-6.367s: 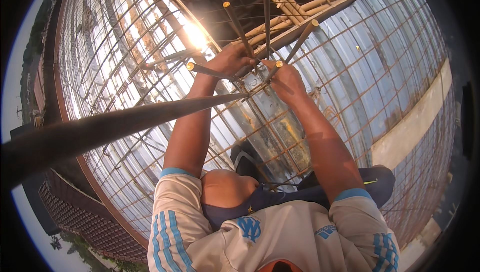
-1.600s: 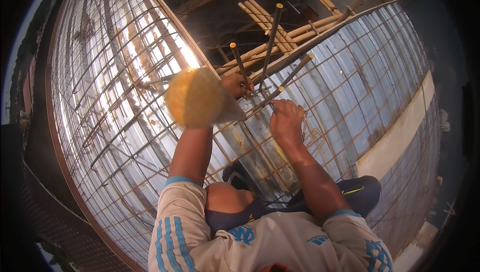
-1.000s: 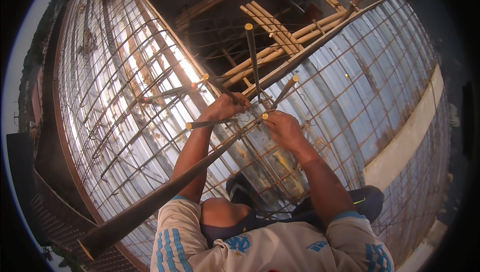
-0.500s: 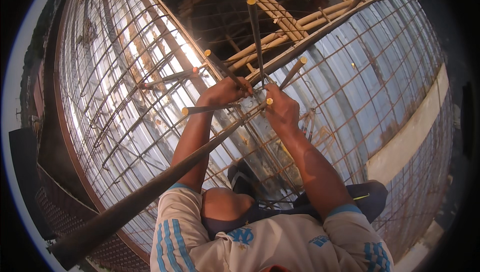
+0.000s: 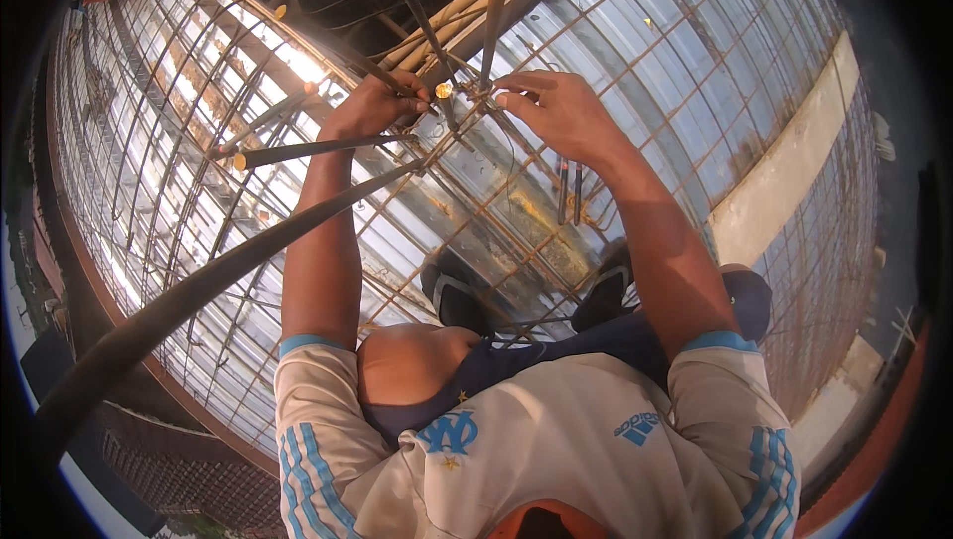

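Note:
Several rusty steel reinforcing bars (image 5: 492, 28) with yellow-tipped ends rise from a joint (image 5: 475, 97) in the rebar mesh. My left hand (image 5: 377, 105) is closed at the left of this joint, against a slanting bar; what its fingertips pinch is hidden. Just right of the joint is my right hand (image 5: 558, 110), its thumb and forefinger stretched toward the bars and slightly apart. No held thing shows in it. A thin wire loops down below its fingertips. A pair of dark tool handles (image 5: 571, 192) with reddish ends stands in the mesh under my right wrist.
A long thick bar (image 5: 238, 251) slants across from the lower left to the joint. Rebar mesh (image 5: 655, 53) covers ribbed metal sheets around my feet. Bamboo poles (image 5: 467, 13) cross a dark opening beyond. A pale board (image 5: 789, 157) lies at the right.
The view has shifted, moving the bars leftward and upward in the picture. My right hand has loosened and drawn slightly away from the bars. My left hand stays beside the joint.

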Tool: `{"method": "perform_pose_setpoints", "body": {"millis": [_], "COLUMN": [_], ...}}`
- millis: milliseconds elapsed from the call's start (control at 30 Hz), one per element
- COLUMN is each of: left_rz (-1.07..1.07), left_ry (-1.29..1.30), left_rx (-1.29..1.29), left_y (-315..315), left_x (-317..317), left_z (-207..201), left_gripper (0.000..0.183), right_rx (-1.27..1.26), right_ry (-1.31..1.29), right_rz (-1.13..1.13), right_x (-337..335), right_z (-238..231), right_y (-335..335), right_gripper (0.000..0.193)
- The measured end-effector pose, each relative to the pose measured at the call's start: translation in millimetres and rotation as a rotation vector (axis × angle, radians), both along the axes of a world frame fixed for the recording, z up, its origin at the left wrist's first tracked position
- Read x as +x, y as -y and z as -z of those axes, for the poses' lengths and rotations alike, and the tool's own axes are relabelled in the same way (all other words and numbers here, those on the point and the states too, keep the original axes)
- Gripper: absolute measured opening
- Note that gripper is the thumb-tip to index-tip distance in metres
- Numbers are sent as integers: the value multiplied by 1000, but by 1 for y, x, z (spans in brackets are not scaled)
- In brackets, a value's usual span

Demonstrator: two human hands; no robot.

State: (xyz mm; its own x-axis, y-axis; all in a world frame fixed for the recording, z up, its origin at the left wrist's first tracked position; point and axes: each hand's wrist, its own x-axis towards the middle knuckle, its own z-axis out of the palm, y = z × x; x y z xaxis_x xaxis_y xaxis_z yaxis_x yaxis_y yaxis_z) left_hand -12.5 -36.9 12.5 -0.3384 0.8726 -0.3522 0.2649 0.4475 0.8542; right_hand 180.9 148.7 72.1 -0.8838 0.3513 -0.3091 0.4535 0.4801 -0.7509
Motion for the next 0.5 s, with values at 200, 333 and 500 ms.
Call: {"method": "perform_pose_setpoints", "body": {"millis": [200, 333, 500], "left_rz": [-6, -20, -31], "left_ry": [59, 59, 23], "left_rx": [56, 8, -27], "left_y": [-3, 1, -2], "left_x": [-7, 0, -2], "left_z": [21, 3, 1], "left_gripper": [11, 10, 9], "right_rx": [263, 210, 218], "right_ry": [381, 694, 658], "right_rz": [186, 173, 375], "right_x": [78, 128, 151], "right_z": [61, 151, 187], "right_y": [-96, -30, 18], "right_gripper": [48, 65, 62]}}
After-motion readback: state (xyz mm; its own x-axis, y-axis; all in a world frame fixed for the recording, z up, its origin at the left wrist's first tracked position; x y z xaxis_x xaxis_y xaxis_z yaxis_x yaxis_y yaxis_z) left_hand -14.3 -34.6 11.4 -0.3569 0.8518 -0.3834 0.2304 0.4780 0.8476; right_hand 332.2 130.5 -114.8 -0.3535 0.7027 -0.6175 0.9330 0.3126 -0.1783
